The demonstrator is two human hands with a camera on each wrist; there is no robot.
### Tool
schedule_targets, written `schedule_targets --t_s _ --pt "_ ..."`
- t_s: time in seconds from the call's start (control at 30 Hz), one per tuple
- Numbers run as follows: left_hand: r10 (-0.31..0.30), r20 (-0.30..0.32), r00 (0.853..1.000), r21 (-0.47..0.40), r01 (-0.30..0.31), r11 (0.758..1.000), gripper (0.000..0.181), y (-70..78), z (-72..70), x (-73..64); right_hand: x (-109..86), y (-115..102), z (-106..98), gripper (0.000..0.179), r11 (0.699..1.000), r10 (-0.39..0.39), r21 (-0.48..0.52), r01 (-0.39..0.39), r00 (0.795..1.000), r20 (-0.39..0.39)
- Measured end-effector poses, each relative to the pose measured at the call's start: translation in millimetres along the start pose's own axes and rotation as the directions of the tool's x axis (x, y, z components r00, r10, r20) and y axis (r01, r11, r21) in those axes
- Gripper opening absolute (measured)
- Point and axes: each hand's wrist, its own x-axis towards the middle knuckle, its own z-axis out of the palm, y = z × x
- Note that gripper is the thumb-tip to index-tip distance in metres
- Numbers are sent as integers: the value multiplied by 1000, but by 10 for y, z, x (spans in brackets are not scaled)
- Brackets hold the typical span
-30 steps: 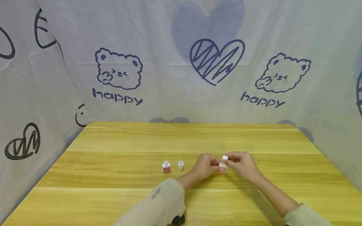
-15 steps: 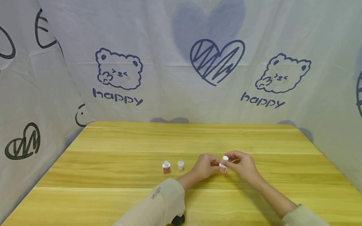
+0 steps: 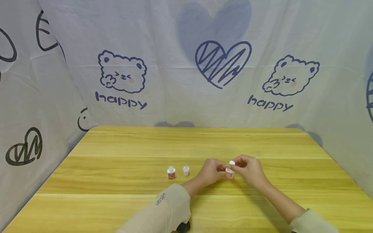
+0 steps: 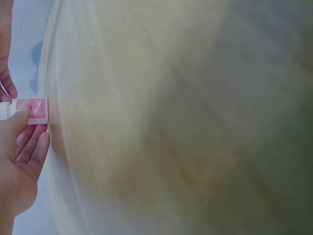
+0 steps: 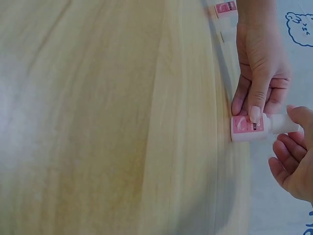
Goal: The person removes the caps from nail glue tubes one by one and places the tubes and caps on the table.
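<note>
A small white bottle with a pink-red label (image 3: 229, 174) stands upright on the table, right of the middle. My left hand (image 3: 211, 171) holds its body, thumb on the label in the right wrist view. On top sits a white cap (image 3: 232, 163), which my right hand (image 3: 251, 169) pinches between thumb and fingers. The right wrist view shows the cap (image 5: 283, 124) over the bottle's neck; how tightly it sits I cannot tell. From the left wrist, the label (image 4: 39, 108) is partly covered by the thumb.
A second small bottle (image 3: 171, 173), its cap off, stands left of my hands. Beside it a white cap (image 3: 186, 170) rests upside down, its thin stem pointing up. The wooden table (image 3: 116, 181) ends at a printed cloth (image 3: 169, 81) behind.
My right hand has turned slightly at the cap, its fingers shifting a little. The left hand and the bottle it holds have stayed in place.
</note>
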Motion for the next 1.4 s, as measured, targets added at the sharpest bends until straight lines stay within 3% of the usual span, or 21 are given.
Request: schedule_targets --t_s 0.37,0.9,1.4 --pt "5 -10 1000 5 -5 1000 13 1 -2 -9 8 -3 -29 12 1000 9 3 -10 998 61" --pt "4 -16 1000 7 -4 1000 15 5 -4 -2 29 0 -42 19 998 -68 -8 69 990 125" --pt "35 -20 999 1 -35 999 13 1 -1 -7 -2 7 -26 22 999 -35 17 34 998 56"
